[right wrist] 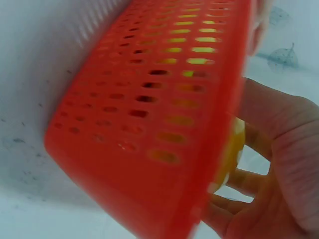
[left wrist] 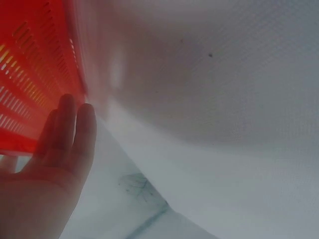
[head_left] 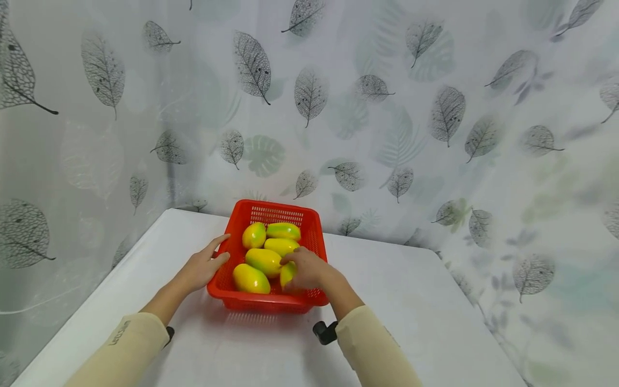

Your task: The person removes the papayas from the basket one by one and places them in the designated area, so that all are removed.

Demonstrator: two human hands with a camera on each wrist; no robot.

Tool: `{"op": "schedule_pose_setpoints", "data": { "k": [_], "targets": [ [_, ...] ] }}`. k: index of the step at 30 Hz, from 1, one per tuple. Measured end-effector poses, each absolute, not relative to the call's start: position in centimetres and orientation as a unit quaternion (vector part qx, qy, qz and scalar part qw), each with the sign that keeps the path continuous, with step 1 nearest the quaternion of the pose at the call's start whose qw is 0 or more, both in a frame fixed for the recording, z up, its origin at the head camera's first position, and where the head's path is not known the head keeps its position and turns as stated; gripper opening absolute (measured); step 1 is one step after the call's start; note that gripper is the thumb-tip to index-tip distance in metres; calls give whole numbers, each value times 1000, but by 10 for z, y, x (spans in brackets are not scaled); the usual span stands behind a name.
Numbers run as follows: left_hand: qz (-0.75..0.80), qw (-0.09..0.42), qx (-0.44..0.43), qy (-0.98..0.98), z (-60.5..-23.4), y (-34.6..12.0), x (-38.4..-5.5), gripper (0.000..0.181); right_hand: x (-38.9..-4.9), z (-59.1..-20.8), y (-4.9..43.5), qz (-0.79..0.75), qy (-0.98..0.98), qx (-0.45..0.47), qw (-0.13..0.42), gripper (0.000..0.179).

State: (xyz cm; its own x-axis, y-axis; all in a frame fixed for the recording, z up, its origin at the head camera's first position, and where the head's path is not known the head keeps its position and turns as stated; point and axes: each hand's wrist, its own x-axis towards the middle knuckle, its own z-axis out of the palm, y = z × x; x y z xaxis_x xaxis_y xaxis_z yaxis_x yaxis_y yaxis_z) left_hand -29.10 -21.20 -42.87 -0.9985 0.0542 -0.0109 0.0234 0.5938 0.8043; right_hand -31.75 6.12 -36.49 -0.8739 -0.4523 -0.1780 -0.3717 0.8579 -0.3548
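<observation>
A red plastic basket (head_left: 271, 302) with slotted walls holds several yellow-green mangoes (head_left: 263, 260). My left hand (head_left: 199, 269) is at the basket's left rim, with thumb and fingers spread. In the left wrist view its fingers (left wrist: 62, 129) lie nearly straight along the outside of the slotted wall. Over the front right corner, my right hand (head_left: 309, 271) reaches inside and grips a mango (head_left: 287, 274). The right wrist view shows the fingers curled about that yellow mango (right wrist: 233, 152) behind the basket's rim, which hides part of it.
The basket stands on a white-covered table (head_left: 396, 301), near its back edge. Behind and beside the table hangs a pale curtain (head_left: 338, 107) printed with leaves. A dark wrist device (head_left: 325, 332) sits by the right sleeve.
</observation>
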Motion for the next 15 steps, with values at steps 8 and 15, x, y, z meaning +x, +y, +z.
{"op": "schedule_pose_setpoints", "data": {
  "k": [8, 15],
  "targets": [
    [449, 12, 24, 893, -428, -213, -291, 62, -324, -346, 69, -187, 952, -234, 66, 67],
    [451, 17, 26, 892, -430, -213, -293, 63, -331, -337, 86, -186, 956, -228, 11, 64]
  ]
}}
